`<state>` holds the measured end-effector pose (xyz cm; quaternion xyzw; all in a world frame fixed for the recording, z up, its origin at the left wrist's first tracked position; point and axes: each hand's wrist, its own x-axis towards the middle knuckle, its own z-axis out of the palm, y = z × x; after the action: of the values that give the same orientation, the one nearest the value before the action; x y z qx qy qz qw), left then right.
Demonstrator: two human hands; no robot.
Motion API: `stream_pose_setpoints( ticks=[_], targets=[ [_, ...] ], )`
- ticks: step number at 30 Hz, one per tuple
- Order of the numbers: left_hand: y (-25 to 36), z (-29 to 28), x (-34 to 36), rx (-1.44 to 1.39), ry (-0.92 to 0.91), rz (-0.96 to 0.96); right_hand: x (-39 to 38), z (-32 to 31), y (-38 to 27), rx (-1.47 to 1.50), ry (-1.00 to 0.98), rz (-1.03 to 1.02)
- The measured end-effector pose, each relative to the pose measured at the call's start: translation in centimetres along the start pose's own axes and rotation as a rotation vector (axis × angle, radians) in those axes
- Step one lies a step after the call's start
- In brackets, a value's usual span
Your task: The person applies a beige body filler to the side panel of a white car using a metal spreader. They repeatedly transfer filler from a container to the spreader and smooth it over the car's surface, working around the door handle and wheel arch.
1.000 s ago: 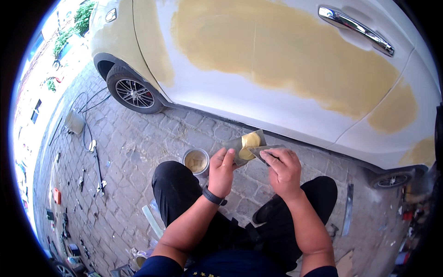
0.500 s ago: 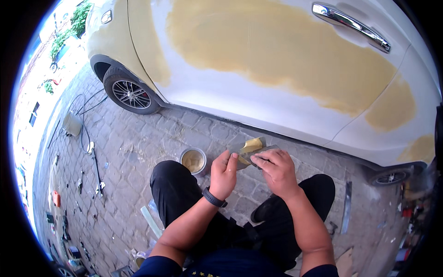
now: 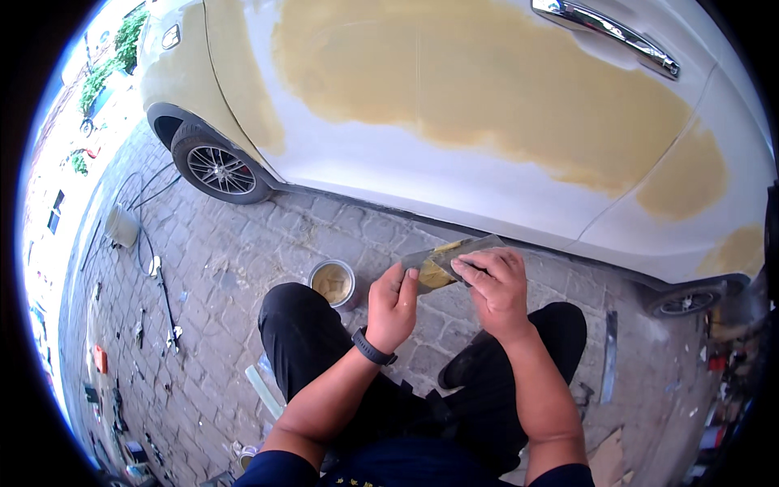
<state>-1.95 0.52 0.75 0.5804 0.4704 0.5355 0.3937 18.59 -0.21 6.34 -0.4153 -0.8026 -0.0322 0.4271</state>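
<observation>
My left hand, with a dark wristband above it, is closed on a thin grey putty spreader. In my right hand a second flat grey putty spreader is pinched between thumb and fingers. The two blades overlap in front of my knees, and yellow putty lies smeared between them. To the left of my left hand, an open can of tan putty stands on the paving. Beyond both hands is a white car door with a broad yellow putty patch.
The car's front wheel is at far left and the rear wheel at right. A bucket and hose lie left. Scattered tools lie on the stone paving, and a long strip lies right of my knee.
My right hand has shifted slightly right and its spreader now angles up across the left one. The putty lump that stood on the blade looks flatter and spread out. The view has shifted slightly.
</observation>
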Motion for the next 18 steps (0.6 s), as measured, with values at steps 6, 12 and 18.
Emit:
stream_pose_setpoints(
  ticks=[6,12,18],
  targets=[
    [0.4,0.0,-0.2,0.007,-0.003,0.017,0.2,-0.5,-0.4,-0.025,0.061,0.053],
    [0.3,-0.3,-0.1,0.073,-0.023,0.03,0.6,-1.0,-0.7,0.046,0.007,-0.003],
    [1.1,-0.8,0.1,-0.158,-0.151,-0.065,-0.9,-2.3,0.9,0.77,-0.175,0.385]
  ],
)
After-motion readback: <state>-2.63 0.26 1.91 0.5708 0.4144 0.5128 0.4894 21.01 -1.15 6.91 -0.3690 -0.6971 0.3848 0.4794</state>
